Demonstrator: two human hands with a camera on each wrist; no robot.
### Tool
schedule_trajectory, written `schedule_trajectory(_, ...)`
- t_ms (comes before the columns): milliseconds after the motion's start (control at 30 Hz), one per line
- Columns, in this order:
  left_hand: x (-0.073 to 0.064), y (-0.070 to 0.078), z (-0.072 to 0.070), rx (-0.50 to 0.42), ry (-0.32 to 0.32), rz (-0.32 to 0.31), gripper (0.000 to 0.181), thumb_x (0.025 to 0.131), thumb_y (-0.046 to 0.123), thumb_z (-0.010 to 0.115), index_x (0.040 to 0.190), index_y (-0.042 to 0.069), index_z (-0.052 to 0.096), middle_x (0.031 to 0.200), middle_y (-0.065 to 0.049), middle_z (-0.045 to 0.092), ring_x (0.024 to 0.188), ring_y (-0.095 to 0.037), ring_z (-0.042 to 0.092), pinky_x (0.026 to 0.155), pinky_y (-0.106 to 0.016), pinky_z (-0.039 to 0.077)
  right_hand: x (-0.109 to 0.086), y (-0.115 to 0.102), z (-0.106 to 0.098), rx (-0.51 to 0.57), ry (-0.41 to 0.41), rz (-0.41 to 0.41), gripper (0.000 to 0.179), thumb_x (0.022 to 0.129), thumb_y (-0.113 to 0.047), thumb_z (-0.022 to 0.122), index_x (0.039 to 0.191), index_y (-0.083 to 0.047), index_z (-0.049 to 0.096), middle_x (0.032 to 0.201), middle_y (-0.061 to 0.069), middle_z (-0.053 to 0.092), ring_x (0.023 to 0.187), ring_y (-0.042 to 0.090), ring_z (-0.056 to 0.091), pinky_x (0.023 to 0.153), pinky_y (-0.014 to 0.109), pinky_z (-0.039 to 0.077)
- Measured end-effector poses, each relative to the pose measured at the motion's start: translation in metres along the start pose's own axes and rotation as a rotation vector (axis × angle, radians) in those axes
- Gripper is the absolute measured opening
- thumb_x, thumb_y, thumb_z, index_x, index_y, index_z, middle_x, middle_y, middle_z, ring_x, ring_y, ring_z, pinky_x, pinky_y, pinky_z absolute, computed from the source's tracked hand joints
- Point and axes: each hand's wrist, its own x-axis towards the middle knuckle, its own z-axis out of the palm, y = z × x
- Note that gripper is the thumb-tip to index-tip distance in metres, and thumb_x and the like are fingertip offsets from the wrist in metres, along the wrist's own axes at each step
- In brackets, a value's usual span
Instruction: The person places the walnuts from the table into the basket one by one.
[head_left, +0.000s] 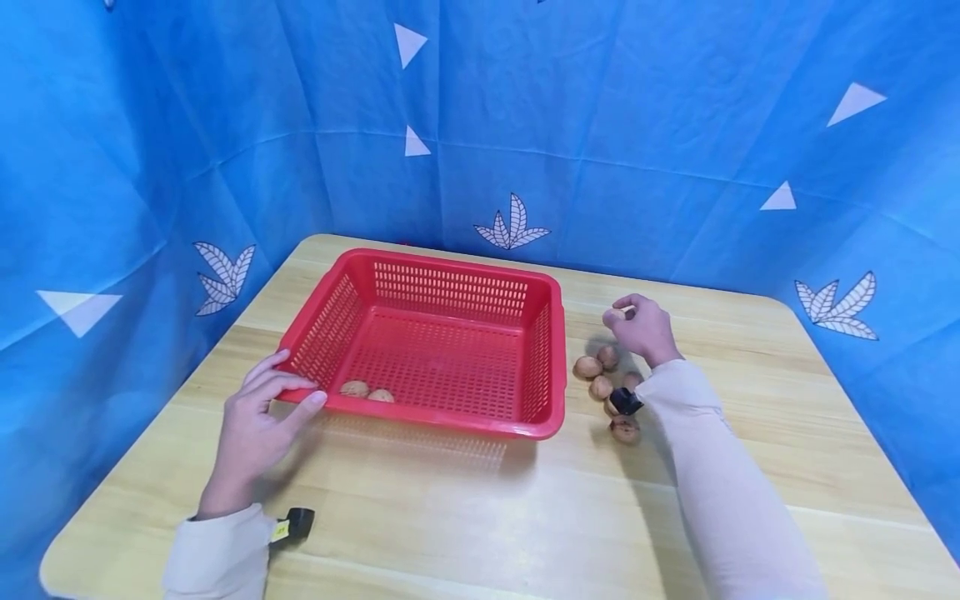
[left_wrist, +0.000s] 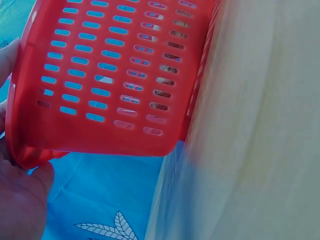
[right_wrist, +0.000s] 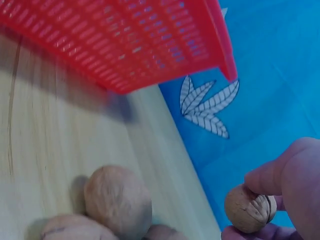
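A red plastic basket (head_left: pixel 442 421) with slotted walls stands on the table. My left hand (head_left: pixel 255 425) grips its near left corner, thumb on the near rim and fingers over the left side; the left wrist view shows the hand (left_wrist: pixel 22 195) at that rim. Two walnuts (head_left: pixel 355 389) lie inside against the near wall. To the right of the basket, my right hand (head_left: pixel 641 329) pinches a walnut (right_wrist: pixel 247 209) between thumb and fingers, raised above the table. Below that hand several walnuts (head_left: pixel 588 367) lie grouped on the wood, some partly hidden by the wrist camera.
The pale wooden table (head_left: pixel 450 517) has rounded corners. A blue curtain (head_left: pixel 637 125) with white leaf and triangle prints hangs close behind and along both sides. Small black cameras (head_left: pixel 300 523) are strapped at both wrists.
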Motion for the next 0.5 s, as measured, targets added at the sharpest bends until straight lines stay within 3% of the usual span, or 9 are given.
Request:
schedule_trajectory(133,0.000,0.000,0.000,0.013,0.000,0.004,0.018,0.078,0.012,0.081,0.090,0.003,0.071,0.097,-0.015,0.071,0.131,-0.026,0.043,0.091,-0.011,0.033,-0.001,-0.009,0.001,0.013,0.024,-0.032,0.033,0.093,-0.027,0.057,0.116,-0.003,0.060,0.100,0.017,0.057,0.088,0.031,0.053,0.075,0.041,0.043)
schedule_trajectory(300,0.000,0.001,0.000,-0.001,0.012,0.015,0.017,0.077,0.010,0.081,0.089,0.003,0.071,0.094,-0.016,0.071,0.130,-0.027,0.044,0.095,-0.032,0.039,-0.003,-0.022,-0.001,0.028,0.044,-0.081,0.031,0.093,-0.025,0.059,0.113,-0.003,0.061,0.094,0.014,0.056,0.083,0.029,0.052,0.075,0.040,0.042)
schedule_trajectory(367,0.000,0.000,0.001,-0.002,0.014,0.022,0.016,0.076,0.009,0.081,0.088,0.003,0.071,0.093,-0.015,0.071,0.130,-0.027,0.044,0.095,-0.033,0.039,-0.005,-0.027,-0.003,0.030,0.053,-0.096,0.031,0.092,-0.025,0.059,0.113,-0.003,0.062,0.094,0.014,0.057,0.085,0.028,0.052,0.077,0.040,0.042)
schedule_trajectory(433,-0.001,0.001,0.001,-0.003,0.016,0.029,0.016,0.076,0.009,0.081,0.088,0.003,0.072,0.093,-0.015,0.071,0.129,-0.027,0.045,0.096,-0.025,0.038,-0.006,-0.033,-0.004,0.033,0.055,-0.110,0.031,0.092,-0.025,0.060,0.113,-0.003,0.062,0.095,0.014,0.057,0.087,0.029,0.054,0.078,0.040,0.042)
schedule_trajectory(500,-0.001,0.001,0.001,-0.004,0.018,0.032,0.016,0.077,0.009,0.080,0.089,0.003,0.072,0.093,-0.015,0.071,0.129,-0.027,0.045,0.096,-0.026,0.038,-0.007,-0.039,-0.005,0.044,0.054,-0.123,0.031,0.092,-0.025,0.060,0.113,-0.003,0.062,0.097,0.015,0.058,0.089,0.029,0.055,0.078,0.041,0.043)
